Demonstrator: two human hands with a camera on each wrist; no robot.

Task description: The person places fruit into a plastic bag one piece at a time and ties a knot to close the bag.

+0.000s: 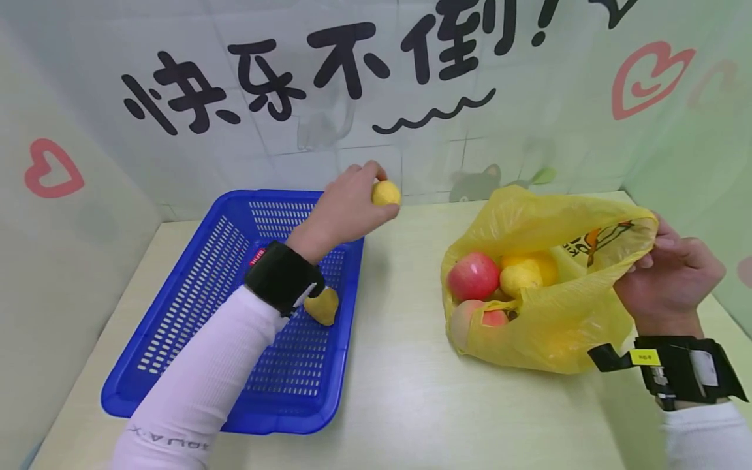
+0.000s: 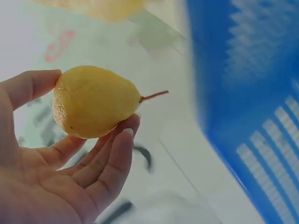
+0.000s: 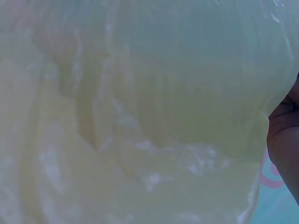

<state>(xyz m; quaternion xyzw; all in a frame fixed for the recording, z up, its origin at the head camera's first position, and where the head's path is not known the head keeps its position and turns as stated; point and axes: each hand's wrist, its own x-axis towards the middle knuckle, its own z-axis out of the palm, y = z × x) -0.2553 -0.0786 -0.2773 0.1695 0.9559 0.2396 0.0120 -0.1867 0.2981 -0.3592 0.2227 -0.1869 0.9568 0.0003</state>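
My left hand (image 1: 346, 212) pinches a yellow pear (image 2: 93, 100) between thumb and fingers, above the table just past the blue basket's upper right corner. The left wrist view shows the pear's thin brown stem pointing away from the palm. At the right, my right hand (image 1: 675, 281) grips the rim of a translucent yellow plastic bag (image 1: 564, 333), holding its mouth apart. Inside the bag lie a red apple (image 1: 474, 275), yellow fruit (image 1: 519, 277) and a pinkish round fruit (image 1: 464, 323), partly covered by plastic. Bag film fills most of the right wrist view.
A blue slotted plastic basket (image 1: 344, 365) stands on the left of the pale table (image 1: 405, 398). Another yellow fruit (image 1: 323, 307) lies in it, partly behind my left wrist. A printed wall covering (image 1: 423, 163) borders the table's back.
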